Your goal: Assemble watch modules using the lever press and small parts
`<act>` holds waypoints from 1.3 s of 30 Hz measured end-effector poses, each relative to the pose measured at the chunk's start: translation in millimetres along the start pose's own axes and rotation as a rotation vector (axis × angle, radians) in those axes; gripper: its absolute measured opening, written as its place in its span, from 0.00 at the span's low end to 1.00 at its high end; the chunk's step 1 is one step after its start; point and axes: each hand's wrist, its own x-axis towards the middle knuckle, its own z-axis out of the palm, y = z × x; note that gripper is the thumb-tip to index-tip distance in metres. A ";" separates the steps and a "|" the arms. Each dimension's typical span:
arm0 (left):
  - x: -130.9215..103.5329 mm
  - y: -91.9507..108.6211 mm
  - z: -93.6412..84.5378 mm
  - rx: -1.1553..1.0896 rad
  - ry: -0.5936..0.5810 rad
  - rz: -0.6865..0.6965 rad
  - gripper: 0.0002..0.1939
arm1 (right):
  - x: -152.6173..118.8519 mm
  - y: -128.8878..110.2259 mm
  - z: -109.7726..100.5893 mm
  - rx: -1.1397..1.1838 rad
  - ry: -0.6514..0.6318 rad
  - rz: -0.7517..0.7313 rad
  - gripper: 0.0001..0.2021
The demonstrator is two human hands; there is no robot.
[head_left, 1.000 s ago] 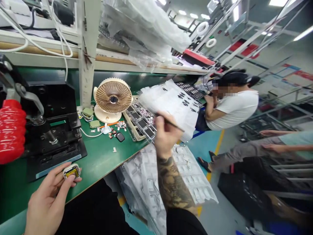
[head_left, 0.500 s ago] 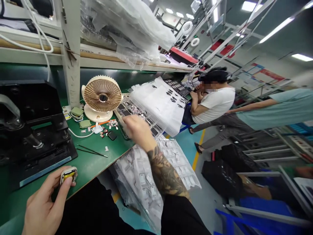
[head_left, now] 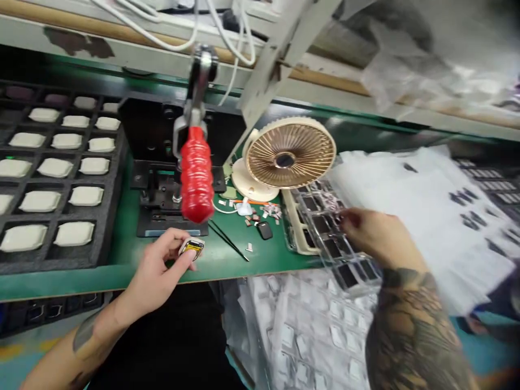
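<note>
My left hand (head_left: 162,268) pinches a small rounded device housing (head_left: 192,247) with a yellow part showing inside, over the bench's front edge. At the right, my right hand (head_left: 371,233) reaches over a clear compartment tray (head_left: 331,244) holding dark rectangular parts. Its fingertips are blurred at the tray, so what they hold, if anything, cannot be made out. Between the hands, black tweezers (head_left: 227,240) lie on the green bench, with a black square piece (head_left: 265,230) and several small pinkish parts (head_left: 270,211) beyond them.
A cream fan (head_left: 290,154) stands behind the loose parts. Left of it is a black press fixture with a red handle (head_left: 197,179). A dark foam tray (head_left: 106,238) of whitish housings fills the left. White sheets (head_left: 422,216) lie at the right, and bagged trays (head_left: 300,325) sit below the bench edge.
The view has swung left, bringing the red handle and foam tray into sight. My right hand now reaches farther over the clear tray; my left hand still holds the housing.
</note>
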 end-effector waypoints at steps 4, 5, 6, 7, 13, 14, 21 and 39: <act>-1.4 2.1 -8.4 0.356 0.072 0.127 0.10 | 6.7 0.8 -1.8 0.037 -0.126 0.020 0.09; -2.4 1.1 -9.0 0.407 0.080 0.152 0.09 | 6.8 -0.8 -1.6 0.033 -0.125 0.034 0.08; -3.8 -0.5 -9.3 0.433 0.082 0.174 0.09 | 5.8 -2.8 -1.3 0.027 -0.120 0.045 0.07; -5.6 -2.5 -9.4 0.446 0.085 0.192 0.09 | 3.8 -4.9 -1.0 0.020 -0.113 0.052 0.06; -15.9 -20.0 -15.3 0.496 0.117 0.199 0.12 | -17.6 -6.4 -0.6 -0.006 -0.091 0.000 0.07; -16.0 -22.3 -16.5 0.509 0.123 0.192 0.13 | -20.4 -3.8 -0.5 -0.008 -0.085 -0.007 0.08; -16.1 -24.2 -16.2 0.563 0.192 0.154 0.19 | -29.6 9.6 -4.8 0.010 0.018 -0.008 0.15; -9.8 -23.3 -18.4 0.406 0.204 0.337 0.10 | -44.2 -10.7 9.1 0.025 0.373 -0.018 0.16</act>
